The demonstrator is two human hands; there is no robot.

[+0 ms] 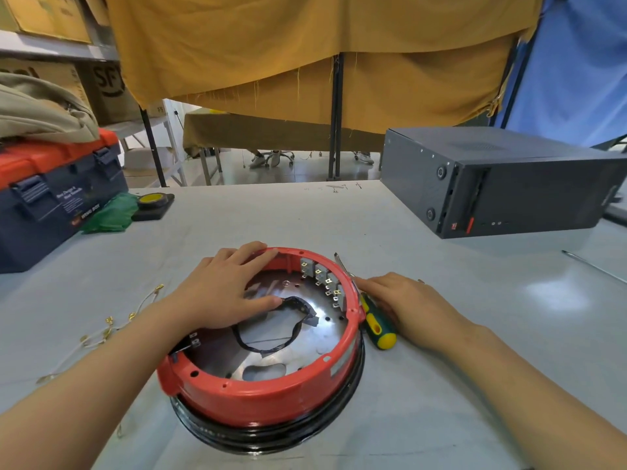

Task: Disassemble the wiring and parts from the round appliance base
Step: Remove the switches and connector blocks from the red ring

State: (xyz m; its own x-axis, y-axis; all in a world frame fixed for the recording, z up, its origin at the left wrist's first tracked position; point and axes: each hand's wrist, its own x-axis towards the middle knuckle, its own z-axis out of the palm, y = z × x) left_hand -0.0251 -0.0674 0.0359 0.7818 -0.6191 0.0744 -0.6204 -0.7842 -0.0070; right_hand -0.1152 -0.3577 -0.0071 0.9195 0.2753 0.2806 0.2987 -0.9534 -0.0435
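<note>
Round red plastic appliance base [264,395] with black lower ring, near table [441,300] centre. Left hand [220,293] laid over far-left rim, fingers straight, grip released; thumb touching black wire loop [271,334] on shiny metal plate [305,347] inside. Right hand [403,300] flat on table, released, touching green-and-yellow-handled screwdriver [378,325] just beside right rim. Grey terminal blocks [324,279] along inner right wall. Loose gold-tipped wires [108,330] left of base.

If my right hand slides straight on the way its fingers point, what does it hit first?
Probably the red rim of the round appliance base: the right hand points left at it, fingertips nearly touching, over the screwdriver.
</note>
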